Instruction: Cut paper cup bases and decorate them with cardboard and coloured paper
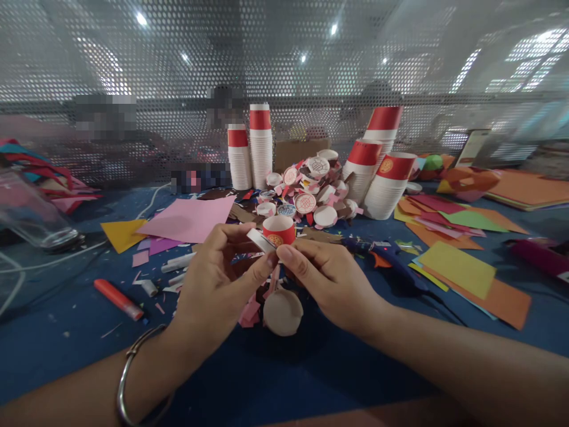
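Between my hands is a white round cup-bottom piece (261,239), tilted with its edge toward me. My left hand (217,273) is closed on it with thumb and fingers. My right hand (331,276) is also closed, its thumb and fingertips pinching at the piece's right edge; the exact grip is partly hidden. Just behind the fingertips shows a red and white paper cup (278,227) with a gold emblem, its lower part hidden. Below my hands lies another pale round piece (283,312), with pink paper scraps (249,313) beside it.
Behind lies a heap of cut cup bottoms (306,190), between stacks of paper cups (261,148). A blue glue gun (395,270) with a cable lies right, near coloured paper (457,270). Left are pink paper (191,218), a red marker (118,298) and a clear container (35,207).
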The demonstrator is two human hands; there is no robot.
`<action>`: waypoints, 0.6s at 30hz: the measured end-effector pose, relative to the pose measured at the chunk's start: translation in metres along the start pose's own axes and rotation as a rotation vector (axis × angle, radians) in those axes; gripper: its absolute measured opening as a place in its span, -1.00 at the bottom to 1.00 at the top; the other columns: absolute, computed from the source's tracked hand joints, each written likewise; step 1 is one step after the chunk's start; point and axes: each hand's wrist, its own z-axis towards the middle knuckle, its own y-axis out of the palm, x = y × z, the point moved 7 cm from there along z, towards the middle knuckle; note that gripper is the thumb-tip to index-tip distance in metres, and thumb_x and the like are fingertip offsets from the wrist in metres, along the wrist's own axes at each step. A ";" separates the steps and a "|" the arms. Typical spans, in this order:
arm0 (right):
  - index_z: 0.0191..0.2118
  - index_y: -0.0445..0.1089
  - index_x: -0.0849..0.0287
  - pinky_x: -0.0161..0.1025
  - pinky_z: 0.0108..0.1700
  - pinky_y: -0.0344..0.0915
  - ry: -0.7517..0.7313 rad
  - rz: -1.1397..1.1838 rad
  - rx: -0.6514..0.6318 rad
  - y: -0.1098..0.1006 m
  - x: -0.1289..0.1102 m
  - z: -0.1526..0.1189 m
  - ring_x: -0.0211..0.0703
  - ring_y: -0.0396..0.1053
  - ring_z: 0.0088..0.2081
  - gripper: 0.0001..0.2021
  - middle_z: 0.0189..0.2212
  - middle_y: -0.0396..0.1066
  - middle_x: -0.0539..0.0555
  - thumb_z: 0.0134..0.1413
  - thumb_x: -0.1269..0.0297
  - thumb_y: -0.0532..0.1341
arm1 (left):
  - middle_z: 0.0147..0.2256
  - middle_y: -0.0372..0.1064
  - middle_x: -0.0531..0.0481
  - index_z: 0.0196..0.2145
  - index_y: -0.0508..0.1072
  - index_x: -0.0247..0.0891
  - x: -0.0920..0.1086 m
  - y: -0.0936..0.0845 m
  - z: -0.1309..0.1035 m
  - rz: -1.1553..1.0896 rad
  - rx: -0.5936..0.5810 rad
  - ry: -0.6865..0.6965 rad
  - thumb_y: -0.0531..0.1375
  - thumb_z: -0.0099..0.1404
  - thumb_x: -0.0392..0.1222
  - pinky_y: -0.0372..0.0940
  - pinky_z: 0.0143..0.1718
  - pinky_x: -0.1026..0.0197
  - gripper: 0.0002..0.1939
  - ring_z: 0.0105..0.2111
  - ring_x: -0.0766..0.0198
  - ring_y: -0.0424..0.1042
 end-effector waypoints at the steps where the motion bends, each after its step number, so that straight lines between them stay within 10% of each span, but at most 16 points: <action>1: -0.47 0.29 0.16 -0.26 -0.43 0.08 -0.001 -0.001 -0.001 0.000 0.000 0.000 -0.29 0.15 -0.48 -0.49 -0.55 0.23 -0.05 0.41 -0.11 0.06 | -0.18 0.53 -0.03 -0.09 0.42 -0.21 0.001 0.000 0.000 0.003 0.007 0.006 0.43 0.21 -0.12 0.52 -0.14 0.16 -0.62 -0.17 0.21 0.56; 18: -0.48 0.21 0.15 -0.28 -0.43 0.06 -0.017 -0.057 0.014 -0.001 -0.003 -0.001 -0.31 0.14 -0.49 -0.52 -0.57 0.23 -0.07 0.42 -0.06 0.07 | -0.18 0.50 -0.06 -0.15 0.38 -0.23 0.005 -0.002 -0.002 0.057 0.041 0.036 0.46 0.14 -0.10 0.53 -0.22 0.16 -0.58 -0.25 0.21 0.57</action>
